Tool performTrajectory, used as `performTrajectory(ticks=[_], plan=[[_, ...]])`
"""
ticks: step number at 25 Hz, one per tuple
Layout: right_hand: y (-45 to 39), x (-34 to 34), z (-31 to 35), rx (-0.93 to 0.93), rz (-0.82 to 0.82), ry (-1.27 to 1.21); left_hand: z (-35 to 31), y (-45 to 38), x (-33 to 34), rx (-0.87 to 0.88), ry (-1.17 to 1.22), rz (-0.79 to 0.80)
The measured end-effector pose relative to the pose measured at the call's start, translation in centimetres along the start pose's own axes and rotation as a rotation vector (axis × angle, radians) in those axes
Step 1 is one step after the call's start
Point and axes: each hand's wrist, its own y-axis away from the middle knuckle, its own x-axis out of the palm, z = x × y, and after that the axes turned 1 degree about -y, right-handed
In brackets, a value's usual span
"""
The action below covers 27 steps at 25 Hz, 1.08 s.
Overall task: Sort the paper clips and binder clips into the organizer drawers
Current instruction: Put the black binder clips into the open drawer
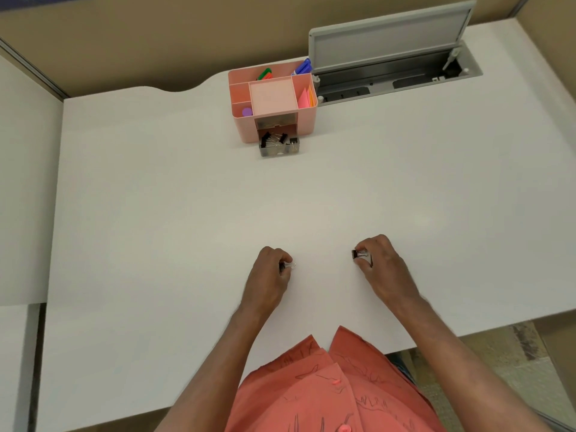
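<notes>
A pink desk organizer (307, 118) stands at the back of the white desk (156, 213). Its clear lower drawer (279, 148) is pulled out and holds several black binder clips and metal clips. Near the desk's front, my left hand (269, 275) pinches a small binder clip (288, 265) whose silver handles stick out to the right. My right hand (381, 266) pinches a black binder clip (359, 254) with its black body pointing left. Both hands rest low on the desk, about a hand's width apart.
Markers and sticky notes fill the organizer's top compartments. An open grey cable hatch (389, 51) lies right of the organizer. A partition wall runs along the back, and a second desk surface (25, 182) adjoins on the left.
</notes>
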Motion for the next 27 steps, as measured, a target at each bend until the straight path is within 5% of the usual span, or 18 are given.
performTrajectory(ticks=[3,7,11,18,27], plan=[[-0.4,0.1,1.1,0.136,0.033,-0.195,-1.0,-0.8,0.1,-0.042,0.056,0.022],[-1.3,1.4,5.1,0.555,0.221,-0.971,-3.9,-2.2,-0.1,-0.189,0.344,-0.008],[-2.7,2.3,7.9,0.676,0.373,-1.412,-5.8,-2.9,-0.8,-0.018,0.237,-0.009],[-5.3,2.4,10.9,0.638,0.45,-1.444,-5.4,-4.5,-1.8,0.103,0.073,-0.007],[-12.9,1.1,13.2,0.566,0.38,-1.462,-5.0,-10.9,-6.4,-0.024,0.377,-0.191]])
